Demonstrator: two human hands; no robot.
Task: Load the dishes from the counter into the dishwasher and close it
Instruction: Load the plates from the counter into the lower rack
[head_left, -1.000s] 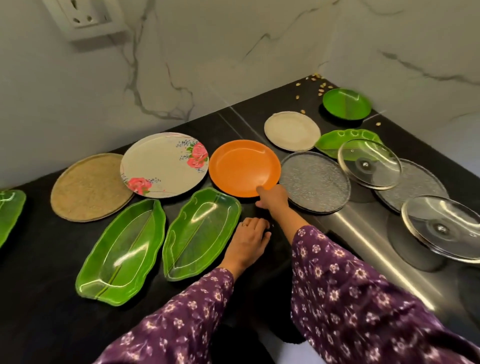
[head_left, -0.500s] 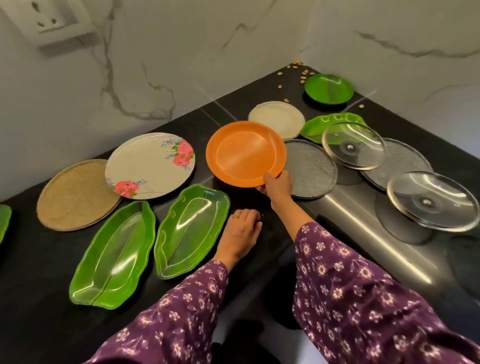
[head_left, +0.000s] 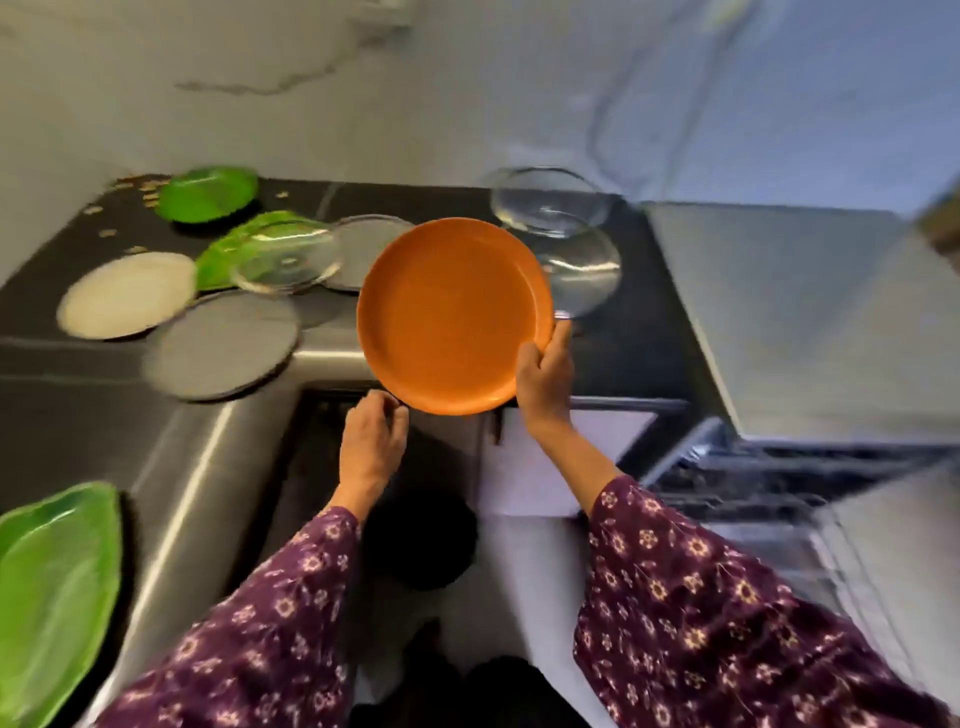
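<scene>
My right hand grips the lower right rim of the orange plate and holds it in the air above the counter's front edge. My left hand hangs just below the plate's lower left rim with fingers loosely curled, holding nothing. The open dishwasher shows at the right, its dark rack blurred. On the black counter lie a cream plate, a grey textured plate, green dishes and glass lids.
A green leaf-shaped tray lies at the lower left. More glass lids sit behind the orange plate. A grey appliance top fills the right. Small crumbs are scattered in the counter's back corner.
My right hand has lifted the orange plate off the counter and carried it right. My left hand has come off the counter. The view has swung right, bringing the dishwasher into sight.
</scene>
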